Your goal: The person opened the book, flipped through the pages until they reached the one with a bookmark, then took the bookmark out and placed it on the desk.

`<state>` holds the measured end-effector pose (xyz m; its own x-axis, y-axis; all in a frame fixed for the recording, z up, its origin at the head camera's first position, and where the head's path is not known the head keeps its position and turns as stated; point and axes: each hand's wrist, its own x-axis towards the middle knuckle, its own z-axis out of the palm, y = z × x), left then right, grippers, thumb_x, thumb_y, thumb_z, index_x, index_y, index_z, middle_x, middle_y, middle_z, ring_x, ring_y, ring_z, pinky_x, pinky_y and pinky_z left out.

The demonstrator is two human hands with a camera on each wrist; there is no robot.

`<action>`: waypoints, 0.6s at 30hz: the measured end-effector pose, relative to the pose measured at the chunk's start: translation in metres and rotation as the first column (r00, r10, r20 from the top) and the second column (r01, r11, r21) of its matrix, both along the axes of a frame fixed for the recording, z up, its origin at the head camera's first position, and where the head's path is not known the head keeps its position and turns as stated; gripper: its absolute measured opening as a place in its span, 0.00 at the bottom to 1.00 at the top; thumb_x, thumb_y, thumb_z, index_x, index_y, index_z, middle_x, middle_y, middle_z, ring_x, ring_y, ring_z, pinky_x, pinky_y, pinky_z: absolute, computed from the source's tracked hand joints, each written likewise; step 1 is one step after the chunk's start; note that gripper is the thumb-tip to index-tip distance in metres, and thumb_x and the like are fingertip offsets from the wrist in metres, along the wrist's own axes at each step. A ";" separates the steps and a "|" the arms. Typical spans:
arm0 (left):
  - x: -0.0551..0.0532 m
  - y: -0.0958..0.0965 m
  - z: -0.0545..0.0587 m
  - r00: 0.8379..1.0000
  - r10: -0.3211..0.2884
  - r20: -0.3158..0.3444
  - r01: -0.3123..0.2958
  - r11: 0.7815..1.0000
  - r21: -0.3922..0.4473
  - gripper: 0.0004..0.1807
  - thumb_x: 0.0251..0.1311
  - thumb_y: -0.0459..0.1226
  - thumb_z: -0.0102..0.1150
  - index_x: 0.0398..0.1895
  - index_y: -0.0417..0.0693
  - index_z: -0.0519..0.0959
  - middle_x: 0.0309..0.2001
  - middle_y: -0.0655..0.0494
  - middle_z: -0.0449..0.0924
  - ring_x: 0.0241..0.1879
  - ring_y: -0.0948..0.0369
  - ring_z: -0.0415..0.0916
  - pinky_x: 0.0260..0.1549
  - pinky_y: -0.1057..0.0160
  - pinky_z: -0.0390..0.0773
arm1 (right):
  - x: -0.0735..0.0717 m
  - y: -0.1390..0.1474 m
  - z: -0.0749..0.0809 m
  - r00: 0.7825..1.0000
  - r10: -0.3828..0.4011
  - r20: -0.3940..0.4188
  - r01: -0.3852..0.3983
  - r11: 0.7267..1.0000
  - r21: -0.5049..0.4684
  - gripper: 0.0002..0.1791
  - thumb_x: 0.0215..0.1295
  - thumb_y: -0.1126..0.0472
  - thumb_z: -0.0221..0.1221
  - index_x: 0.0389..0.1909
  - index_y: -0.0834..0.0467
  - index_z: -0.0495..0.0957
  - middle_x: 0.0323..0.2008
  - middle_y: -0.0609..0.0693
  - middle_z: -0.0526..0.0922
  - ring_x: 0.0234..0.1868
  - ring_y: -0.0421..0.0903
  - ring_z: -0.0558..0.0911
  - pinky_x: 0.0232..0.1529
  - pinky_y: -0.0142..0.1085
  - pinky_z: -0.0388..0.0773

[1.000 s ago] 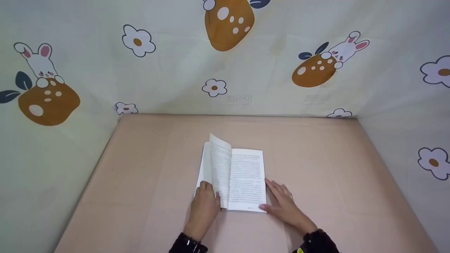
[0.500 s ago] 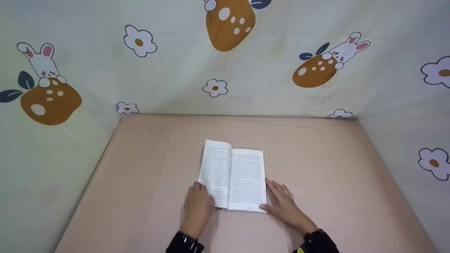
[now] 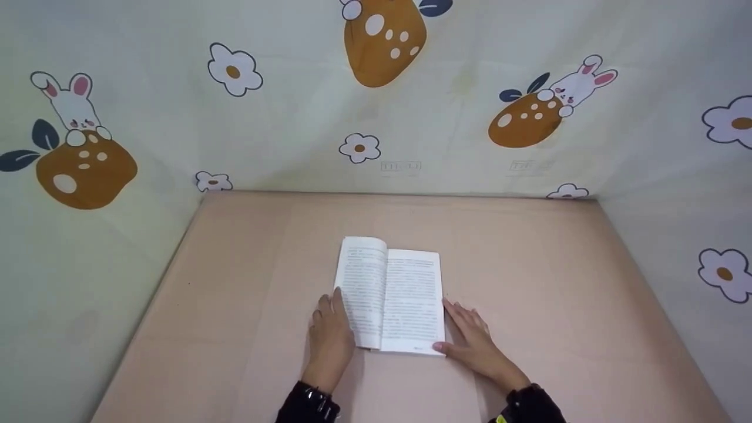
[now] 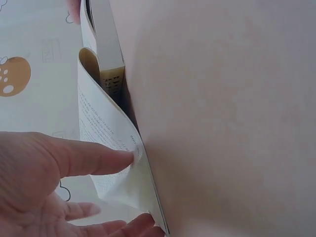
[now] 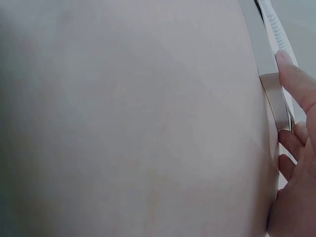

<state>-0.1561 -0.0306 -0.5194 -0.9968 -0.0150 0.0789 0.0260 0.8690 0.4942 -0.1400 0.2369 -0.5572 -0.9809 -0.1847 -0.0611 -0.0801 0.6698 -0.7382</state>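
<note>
An open book (image 3: 412, 299) with printed pages lies on the table. My left hand (image 3: 330, 338) is at the lower left edge of its left page (image 3: 363, 282). In the left wrist view its thumb (image 4: 106, 160) presses on the page, and the other fingers lie along the outer edge, partly hidden. That page curves up near the spine. My right hand (image 3: 476, 343) rests at the lower right corner, thumb on the page and fingers along the side edge. In the right wrist view its thumb (image 5: 294, 76) lies over the book's edge (image 5: 259, 42).
The table (image 3: 235, 282) has a pinkish-beige cover. Pale cloth walls (image 3: 282, 129) printed with rabbits, flowers and brown fruit stand at the back and both sides.
The raised left page has come down flat to the left. My left hand has shifted slightly left, and its fingers have straightened along the edge. The right hand has stayed in place.
</note>
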 end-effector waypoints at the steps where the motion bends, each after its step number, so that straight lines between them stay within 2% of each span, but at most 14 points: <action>1: 0.000 0.001 0.000 1.000 -0.003 0.014 0.003 1.000 0.000 0.34 0.51 0.19 0.49 0.66 0.32 0.56 0.60 0.26 0.57 0.46 0.42 0.67 0.34 0.51 0.72 | 0.000 0.000 0.000 1.000 0.003 -0.002 -0.003 1.000 -0.002 0.48 0.52 0.42 0.63 0.71 0.54 0.53 0.69 0.60 0.58 0.71 0.63 0.49 0.67 0.59 0.32; 4: 0.000 0.003 0.001 0.998 -0.021 0.054 0.021 1.000 -0.012 0.36 0.53 0.19 0.48 0.68 0.38 0.57 0.64 0.27 0.54 0.48 0.42 0.65 0.36 0.50 0.70 | 0.000 0.001 -0.001 1.000 0.014 -0.016 -0.014 1.000 -0.002 0.48 0.52 0.42 0.63 0.71 0.55 0.53 0.69 0.62 0.58 0.71 0.64 0.49 0.67 0.61 0.33; 6: -0.001 0.005 0.002 0.997 -0.036 0.073 0.038 0.999 -0.024 0.36 0.54 0.20 0.47 0.69 0.45 0.58 0.65 0.29 0.52 0.52 0.40 0.63 0.40 0.47 0.69 | 0.001 0.001 -0.001 1.000 0.018 -0.022 -0.018 1.000 -0.003 0.48 0.53 0.42 0.62 0.71 0.55 0.53 0.69 0.62 0.58 0.71 0.65 0.49 0.66 0.61 0.33; 8: -0.002 0.007 0.001 0.995 -0.071 0.073 0.076 0.995 -0.067 0.39 0.53 0.19 0.49 0.69 0.52 0.60 0.67 0.31 0.52 0.57 0.38 0.60 0.45 0.43 0.69 | 0.000 0.002 -0.001 1.000 0.018 -0.021 -0.018 1.000 -0.003 0.48 0.53 0.42 0.62 0.71 0.55 0.53 0.69 0.62 0.58 0.71 0.65 0.49 0.66 0.61 0.33; 10: -0.002 0.008 0.000 0.989 -0.138 0.049 0.143 0.981 -0.131 0.43 0.48 0.18 0.53 0.68 0.60 0.62 0.68 0.35 0.52 0.61 0.36 0.57 0.50 0.40 0.68 | 0.000 0.003 -0.001 0.999 0.027 -0.036 -0.027 1.000 -0.006 0.47 0.53 0.43 0.62 0.71 0.55 0.53 0.69 0.62 0.58 0.70 0.65 0.50 0.66 0.61 0.34; 12: -0.001 0.009 -0.002 0.972 -0.235 0.020 0.235 0.951 -0.200 0.47 0.44 0.18 0.56 0.68 0.64 0.62 0.70 0.38 0.52 0.65 0.35 0.52 0.55 0.37 0.64 | 0.000 0.003 -0.001 0.998 0.035 -0.052 -0.035 0.999 -0.007 0.47 0.53 0.43 0.62 0.71 0.56 0.54 0.69 0.61 0.59 0.70 0.64 0.51 0.67 0.60 0.35; 15: 0.000 0.012 -0.005 0.924 -0.382 -0.022 0.363 0.893 -0.267 0.47 0.41 0.18 0.58 0.66 0.63 0.65 0.71 0.42 0.51 0.67 0.35 0.49 0.59 0.38 0.62 | 0.000 0.003 0.000 0.997 0.050 -0.065 -0.050 0.999 -0.002 0.47 0.54 0.44 0.61 0.70 0.58 0.54 0.69 0.60 0.60 0.70 0.63 0.52 0.67 0.59 0.36; 16: 0.001 0.012 -0.005 0.910 -0.414 -0.023 0.394 0.879 -0.269 0.45 0.41 0.18 0.58 0.65 0.62 0.66 0.72 0.43 0.50 0.68 0.36 0.49 0.60 0.39 0.62 | 0.000 0.003 0.000 0.997 0.048 -0.062 -0.048 0.999 -0.002 0.47 0.54 0.44 0.62 0.70 0.58 0.54 0.68 0.60 0.60 0.70 0.63 0.52 0.67 0.59 0.36; 18: 0.001 0.014 -0.005 0.894 -0.448 -0.011 0.430 0.864 -0.261 0.43 0.41 0.19 0.60 0.64 0.58 0.68 0.72 0.44 0.49 0.69 0.38 0.49 0.61 0.42 0.62 | 0.001 0.003 0.000 0.997 0.046 -0.055 -0.046 0.999 -0.001 0.47 0.53 0.44 0.62 0.70 0.58 0.54 0.69 0.61 0.60 0.70 0.64 0.52 0.67 0.59 0.35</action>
<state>-0.1551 -0.0163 -0.5246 -0.8877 0.4513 0.0912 0.4591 0.8525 0.2500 -0.1395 0.2395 -0.5571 -0.9731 -0.2302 -0.0065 -0.1518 0.6626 -0.7335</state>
